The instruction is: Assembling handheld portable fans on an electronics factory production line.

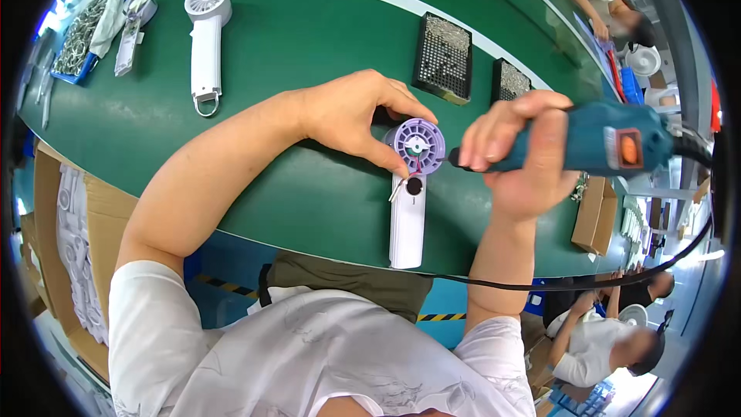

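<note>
A white handheld fan lies on the green table in front of me, its handle toward me and its round lavender head at the far end. The head's inside shows a hub and thin coloured wires. My left hand grips the head's left side between thumb and fingers. My right hand is wrapped round a teal electric screwdriver, held level. Its dark tip points left, close to the head's right edge; whether it touches I cannot tell. The right hand is slightly blurred.
Farther left lies another white fan with a wire loop. A blue tray of metal parts stands far left. Two black trays of small parts sit beyond my hands. The screwdriver's black cable runs along the right. Co-workers sit at right.
</note>
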{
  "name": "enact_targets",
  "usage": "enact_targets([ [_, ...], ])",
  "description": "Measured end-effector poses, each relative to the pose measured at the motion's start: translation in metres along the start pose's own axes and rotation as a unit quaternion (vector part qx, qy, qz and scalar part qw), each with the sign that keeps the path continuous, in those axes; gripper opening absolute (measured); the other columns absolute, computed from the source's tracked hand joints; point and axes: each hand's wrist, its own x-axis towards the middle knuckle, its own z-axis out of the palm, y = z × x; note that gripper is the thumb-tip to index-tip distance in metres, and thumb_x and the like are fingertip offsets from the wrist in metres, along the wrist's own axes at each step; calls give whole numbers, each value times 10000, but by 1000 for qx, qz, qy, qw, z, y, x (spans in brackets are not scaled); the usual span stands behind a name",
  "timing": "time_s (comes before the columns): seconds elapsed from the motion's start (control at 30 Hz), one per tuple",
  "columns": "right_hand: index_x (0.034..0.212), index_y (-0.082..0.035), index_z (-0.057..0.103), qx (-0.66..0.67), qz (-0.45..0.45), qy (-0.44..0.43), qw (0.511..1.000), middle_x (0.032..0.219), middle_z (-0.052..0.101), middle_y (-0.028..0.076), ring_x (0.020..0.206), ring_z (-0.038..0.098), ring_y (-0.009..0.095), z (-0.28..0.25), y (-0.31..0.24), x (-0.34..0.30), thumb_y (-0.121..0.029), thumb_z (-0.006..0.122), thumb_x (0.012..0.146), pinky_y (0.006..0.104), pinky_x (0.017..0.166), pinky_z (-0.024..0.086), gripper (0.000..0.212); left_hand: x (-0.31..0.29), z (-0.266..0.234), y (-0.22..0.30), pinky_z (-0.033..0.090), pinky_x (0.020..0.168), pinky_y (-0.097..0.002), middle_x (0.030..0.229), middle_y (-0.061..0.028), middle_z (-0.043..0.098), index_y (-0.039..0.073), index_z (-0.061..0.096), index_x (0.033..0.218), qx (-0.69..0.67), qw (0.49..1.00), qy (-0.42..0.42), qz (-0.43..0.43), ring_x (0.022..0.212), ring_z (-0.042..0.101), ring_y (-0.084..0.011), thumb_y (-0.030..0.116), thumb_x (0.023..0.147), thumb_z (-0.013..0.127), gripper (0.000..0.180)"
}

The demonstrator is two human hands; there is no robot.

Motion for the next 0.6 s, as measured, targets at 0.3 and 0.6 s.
enact_targets([
  [0.3, 989, 21, 534, -44, 40, -86, 995, 614, 554, 96, 461, 528, 170, 6, 13, 3, 24, 560, 963, 326, 445, 484, 37, -10, -11, -2, 535, 942, -385, 1123, -141, 725, 22, 714, 1265, 25, 1000, -1, 13, 1051, 678, -276, 180, 664, 973, 673],
  [0.6, 884, 23, 563, -9, 91, -55, 994, 619, 591, 85, 476, 590, 148, 6, 4, 7, 80, 648, 881, 286, 428, 478, 103, -2, -12, 2, 519, 1002, -403, 1188, -149, 731, 6, 700, 1294, 20, 1000, -20, -4, 1095, 676, -295, 150, 650, 966, 711],
])
